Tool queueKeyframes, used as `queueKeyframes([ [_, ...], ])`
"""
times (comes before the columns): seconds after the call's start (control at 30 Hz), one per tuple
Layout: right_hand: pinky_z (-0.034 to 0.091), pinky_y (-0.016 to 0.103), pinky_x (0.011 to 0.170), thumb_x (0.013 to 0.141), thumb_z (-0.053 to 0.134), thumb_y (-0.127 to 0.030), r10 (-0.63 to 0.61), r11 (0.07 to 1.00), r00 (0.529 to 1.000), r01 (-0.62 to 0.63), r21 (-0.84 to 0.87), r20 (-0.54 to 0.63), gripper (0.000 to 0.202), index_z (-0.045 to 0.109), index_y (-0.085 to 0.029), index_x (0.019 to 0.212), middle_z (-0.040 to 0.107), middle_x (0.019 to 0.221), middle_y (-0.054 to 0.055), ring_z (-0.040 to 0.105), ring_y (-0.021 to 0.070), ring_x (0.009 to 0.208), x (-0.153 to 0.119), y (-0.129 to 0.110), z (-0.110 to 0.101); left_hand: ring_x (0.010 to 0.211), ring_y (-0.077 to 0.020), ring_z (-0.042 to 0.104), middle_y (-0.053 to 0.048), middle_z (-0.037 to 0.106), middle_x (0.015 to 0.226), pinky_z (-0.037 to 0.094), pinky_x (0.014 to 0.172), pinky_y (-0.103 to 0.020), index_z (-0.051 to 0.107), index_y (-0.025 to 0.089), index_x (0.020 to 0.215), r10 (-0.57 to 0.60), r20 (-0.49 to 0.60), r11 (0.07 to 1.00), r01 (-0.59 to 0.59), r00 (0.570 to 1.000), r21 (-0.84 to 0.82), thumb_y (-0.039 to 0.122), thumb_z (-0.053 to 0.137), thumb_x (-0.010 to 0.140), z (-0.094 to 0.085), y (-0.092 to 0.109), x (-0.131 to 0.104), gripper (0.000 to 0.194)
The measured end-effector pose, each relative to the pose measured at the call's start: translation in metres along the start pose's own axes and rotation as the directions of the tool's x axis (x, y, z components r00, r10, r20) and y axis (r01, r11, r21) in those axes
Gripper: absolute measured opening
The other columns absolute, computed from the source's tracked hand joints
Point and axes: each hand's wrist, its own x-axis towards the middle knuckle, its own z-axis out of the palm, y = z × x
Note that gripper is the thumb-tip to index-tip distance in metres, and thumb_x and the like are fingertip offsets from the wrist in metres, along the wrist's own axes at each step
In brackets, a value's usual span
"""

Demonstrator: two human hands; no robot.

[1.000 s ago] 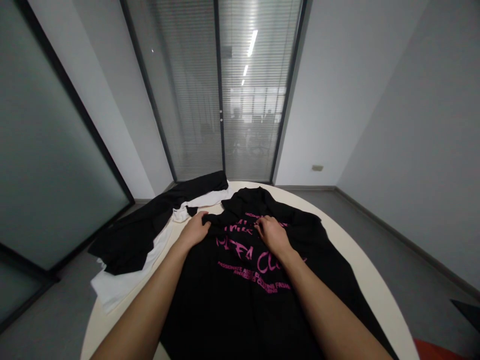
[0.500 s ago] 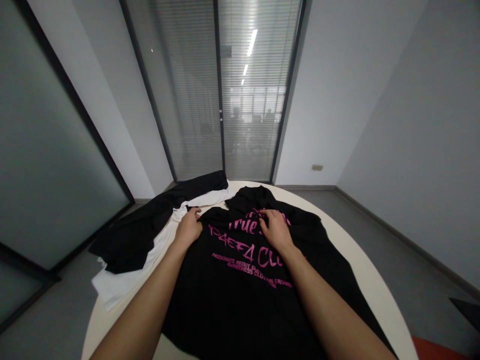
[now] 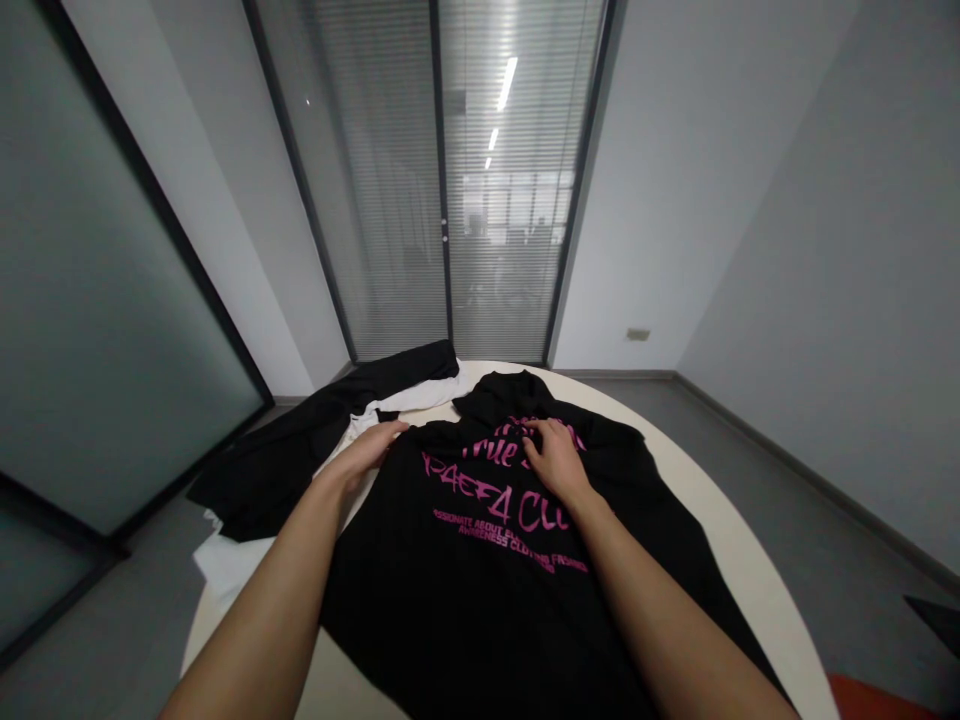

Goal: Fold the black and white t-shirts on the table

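Observation:
A black shirt [image 3: 480, 610] with pink lettering lies spread on the round table, its upper part bunched and creased. At its upper left edge is my left hand [image 3: 373, 447], fingers pointing right and closed on the cloth at the tips. My right hand [image 3: 556, 460] rests on the lettering near the top, thumb and fingers apart against the fabric, hiding some of the print. Left of the shirt lie another black garment [image 3: 300, 450] and a white garment [image 3: 232, 568], partly covered by the black one.
The pale round table [image 3: 739, 555] has a curved edge on the right. Beyond it stand a glass partition with blinds [image 3: 502, 260] and a grey wall [image 3: 675, 200]. Something red [image 3: 874, 697] shows at the lower right.
My left hand has turned, its fingers now stretched towards the shirt's edge. The shirt's lower left edge has shifted slightly. My right hand stays in nearly the same place on the print.

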Motion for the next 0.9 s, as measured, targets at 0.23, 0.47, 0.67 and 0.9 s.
queueKeyframes([
  [0.23,0.041,0.046,0.103,0.089,0.052,-0.028,0.018,1.000,1.000,-0.017,-0.013,0.012,0.030,0.065,-0.017,0.113,0.064,0.110,0.013,0.056,0.0280,0.111,0.000,0.005,0.003,0.116,-0.0210,0.066,-0.008,0.067,0.132,0.054,0.088,-0.027,0.057,0.023,0.135,0.201,0.134,0.976,-0.186,0.970,-0.115,0.021,0.070,0.075,0.004,0.009,-0.007,0.061],
  [0.47,0.040,0.045,0.105,0.090,0.052,-0.028,0.017,1.000,0.999,-0.016,-0.020,0.035,0.031,0.065,-0.015,0.115,0.064,0.113,0.013,0.055,0.0278,0.113,-0.001,0.008,0.005,0.117,-0.0384,0.063,-0.020,0.068,0.124,0.049,0.093,-0.046,0.067,0.018,0.117,0.036,-0.201,0.839,0.080,0.979,0.538,0.024,0.073,0.076,-0.001,-0.006,0.001,0.041],
  [0.67,0.038,0.048,0.106,0.089,0.054,-0.023,0.004,0.995,1.000,-0.002,-0.104,0.014,0.030,0.065,-0.018,0.117,0.065,0.116,0.013,0.052,0.0291,0.118,0.002,-0.010,-0.007,0.110,-0.0405,0.066,-0.023,0.071,0.114,0.050,0.087,-0.045,0.071,0.016,0.092,0.008,-0.215,0.760,0.134,0.977,0.636,0.036,0.067,0.082,0.000,-0.014,0.001,0.022],
  [0.9,0.047,0.029,0.088,0.094,0.058,-0.030,-0.423,0.897,0.838,0.333,0.290,0.345,0.016,0.070,-0.022,0.102,0.070,0.103,0.004,0.063,0.0172,0.094,-0.002,-0.114,-0.046,0.105,-0.0337,0.068,-0.014,0.074,0.103,0.050,0.085,-0.038,0.070,0.020,0.094,0.071,-0.198,0.846,0.046,0.978,0.532,0.037,0.066,0.084,0.012,-0.016,0.010,0.020],
])
